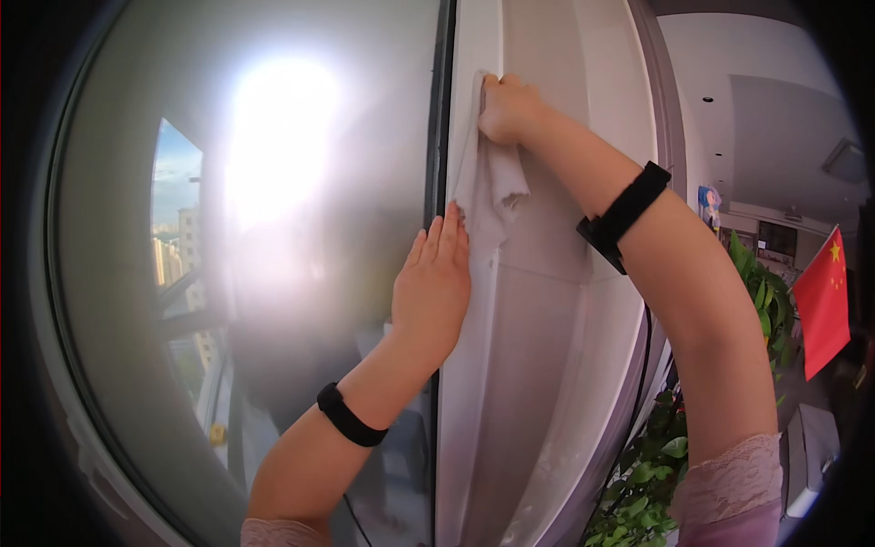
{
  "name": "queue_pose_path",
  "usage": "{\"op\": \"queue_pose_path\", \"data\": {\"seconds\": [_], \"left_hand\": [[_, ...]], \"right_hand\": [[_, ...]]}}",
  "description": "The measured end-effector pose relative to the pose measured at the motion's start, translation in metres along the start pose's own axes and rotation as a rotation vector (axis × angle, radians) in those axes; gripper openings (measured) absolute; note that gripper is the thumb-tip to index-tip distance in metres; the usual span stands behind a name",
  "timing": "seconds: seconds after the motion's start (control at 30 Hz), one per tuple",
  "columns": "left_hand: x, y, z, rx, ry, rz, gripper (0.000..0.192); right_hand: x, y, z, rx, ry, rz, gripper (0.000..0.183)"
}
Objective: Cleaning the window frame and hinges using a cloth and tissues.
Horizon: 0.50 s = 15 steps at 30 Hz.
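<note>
My right hand point(509, 109) grips a pale grey cloth point(502, 171) high up against the white frame point(472, 410) beside a glass pane. The cloth hangs down in folds with a ragged lower edge. My left hand point(434, 294) lies flat, fingers pointing up, across the dark seal point(441, 137) between the glass pane point(369, 171) and the frame. Its fingertips reach the lower left corner of the hanging cloth. A black strap circles each of my forearms.
A bright reflection and a window with tall buildings point(167, 260) show in the glass. To the right are leafy green plants point(642, 478), a small red flag with yellow stars point(824, 308), a black cable point(642, 383) and a small blue-haired figurine point(709, 204).
</note>
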State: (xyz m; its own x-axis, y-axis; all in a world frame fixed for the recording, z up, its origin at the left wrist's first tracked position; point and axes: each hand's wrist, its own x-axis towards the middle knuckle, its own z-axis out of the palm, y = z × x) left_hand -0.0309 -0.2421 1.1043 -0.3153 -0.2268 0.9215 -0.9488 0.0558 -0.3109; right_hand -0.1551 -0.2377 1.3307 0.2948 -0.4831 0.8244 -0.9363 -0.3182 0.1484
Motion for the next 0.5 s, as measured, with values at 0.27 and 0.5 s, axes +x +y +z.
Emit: {"op": "queue_pose_path", "data": {"seconds": [0.27, 0.5], "left_hand": [[0.000, 0.001, -0.009, -0.024, 0.022, 0.017, 0.088], [0.000, 0.000, -0.003, -0.047, 0.055, 0.009, 0.090]], "right_hand": [[0.015, 0.001, 0.011, -0.021, 0.044, 0.081, 0.062], [0.011, 0.002, -0.005, -0.017, 0.037, 0.028, 0.067]]}}
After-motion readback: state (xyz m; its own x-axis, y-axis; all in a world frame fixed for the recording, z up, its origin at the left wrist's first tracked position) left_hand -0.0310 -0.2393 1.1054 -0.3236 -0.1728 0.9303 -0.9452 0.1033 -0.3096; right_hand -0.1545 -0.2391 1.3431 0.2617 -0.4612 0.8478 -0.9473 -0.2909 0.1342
